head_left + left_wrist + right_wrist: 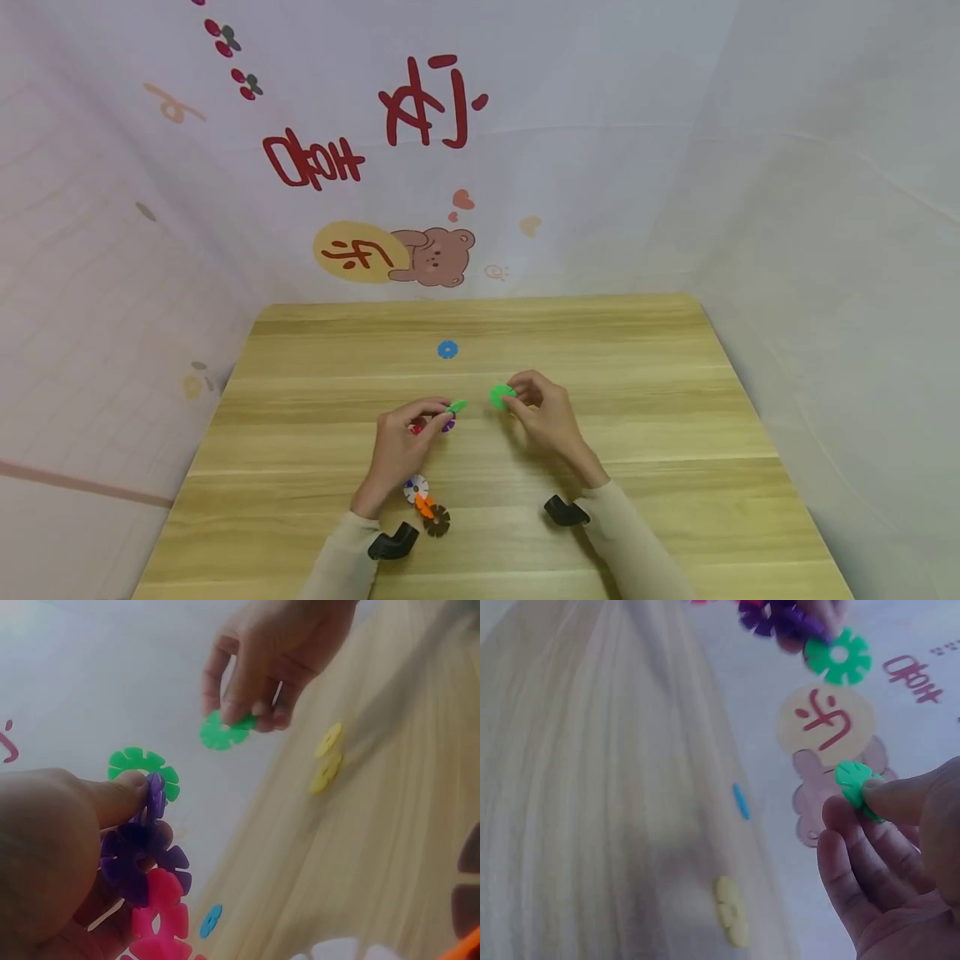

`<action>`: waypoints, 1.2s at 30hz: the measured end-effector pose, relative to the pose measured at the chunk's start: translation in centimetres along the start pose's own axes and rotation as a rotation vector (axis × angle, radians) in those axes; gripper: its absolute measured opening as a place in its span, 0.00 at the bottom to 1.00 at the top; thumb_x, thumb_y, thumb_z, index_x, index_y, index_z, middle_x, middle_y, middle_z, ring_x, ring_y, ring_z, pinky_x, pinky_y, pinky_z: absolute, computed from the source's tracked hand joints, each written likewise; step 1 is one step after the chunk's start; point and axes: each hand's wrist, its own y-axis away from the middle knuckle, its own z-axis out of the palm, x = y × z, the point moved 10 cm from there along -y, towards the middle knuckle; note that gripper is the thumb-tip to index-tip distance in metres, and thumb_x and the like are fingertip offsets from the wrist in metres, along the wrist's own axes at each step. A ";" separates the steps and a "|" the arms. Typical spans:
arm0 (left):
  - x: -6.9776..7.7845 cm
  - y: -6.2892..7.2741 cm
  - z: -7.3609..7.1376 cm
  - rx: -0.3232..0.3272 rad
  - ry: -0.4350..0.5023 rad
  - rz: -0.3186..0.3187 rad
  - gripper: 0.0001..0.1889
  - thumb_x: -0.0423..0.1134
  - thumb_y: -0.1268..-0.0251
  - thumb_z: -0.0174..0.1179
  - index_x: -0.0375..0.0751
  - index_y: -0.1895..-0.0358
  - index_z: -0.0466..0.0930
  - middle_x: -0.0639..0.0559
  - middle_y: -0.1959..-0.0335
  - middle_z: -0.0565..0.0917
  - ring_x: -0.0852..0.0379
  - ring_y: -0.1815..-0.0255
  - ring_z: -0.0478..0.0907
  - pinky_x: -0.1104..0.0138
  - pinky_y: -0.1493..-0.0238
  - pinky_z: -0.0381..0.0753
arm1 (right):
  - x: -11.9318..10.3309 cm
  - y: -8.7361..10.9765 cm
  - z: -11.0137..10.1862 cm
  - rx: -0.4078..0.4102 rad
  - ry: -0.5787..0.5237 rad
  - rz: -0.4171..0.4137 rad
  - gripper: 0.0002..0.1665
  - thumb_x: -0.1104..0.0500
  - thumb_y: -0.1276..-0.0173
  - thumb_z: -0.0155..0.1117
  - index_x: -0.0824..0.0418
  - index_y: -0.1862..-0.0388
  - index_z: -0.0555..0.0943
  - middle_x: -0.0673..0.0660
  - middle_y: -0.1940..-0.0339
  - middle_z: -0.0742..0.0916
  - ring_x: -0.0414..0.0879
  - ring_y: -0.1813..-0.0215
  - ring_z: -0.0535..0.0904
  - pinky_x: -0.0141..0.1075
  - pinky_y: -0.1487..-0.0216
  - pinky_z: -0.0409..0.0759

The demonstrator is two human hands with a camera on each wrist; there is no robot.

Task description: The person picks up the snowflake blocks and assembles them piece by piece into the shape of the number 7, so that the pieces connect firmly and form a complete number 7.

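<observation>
My left hand [405, 437] pinches a chain of interlocking snowflake discs between thumb and fingers. A green disc [163, 765] is at its upper end, joined to a purple disc [155, 796] held edge-on. Below these hang a darker purple disc [124, 866] and a pinkish-red disc [166, 949], partly behind the fingers in the head view. To the right, my right hand [553, 421] grips another green snowflake disc [501, 396] by its edge, thumb on its face. A gap separates the two green discs.
A blue disc [447, 349] lies toward the table's back. Yellow discs [327, 772] rest on the wooden table [675, 500]. White [416, 489], orange [424, 506] and brown [437, 521] discs lie near the left wrist. A printed cloth [600, 167] rises behind the table.
</observation>
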 end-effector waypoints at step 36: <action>2.4 0.3 3.6 -0.137 0.034 0.099 0.02 0.30 0.26 0.75 0.39 0.57 0.95 0.37 0.49 0.97 0.55 0.63 0.92 0.73 0.67 0.87 | -3.2 2.4 -0.1 -0.029 -0.204 0.129 0.10 0.68 0.21 0.73 0.70 0.45 0.89 0.71 0.62 0.93 0.51 0.70 0.93 0.44 0.64 0.97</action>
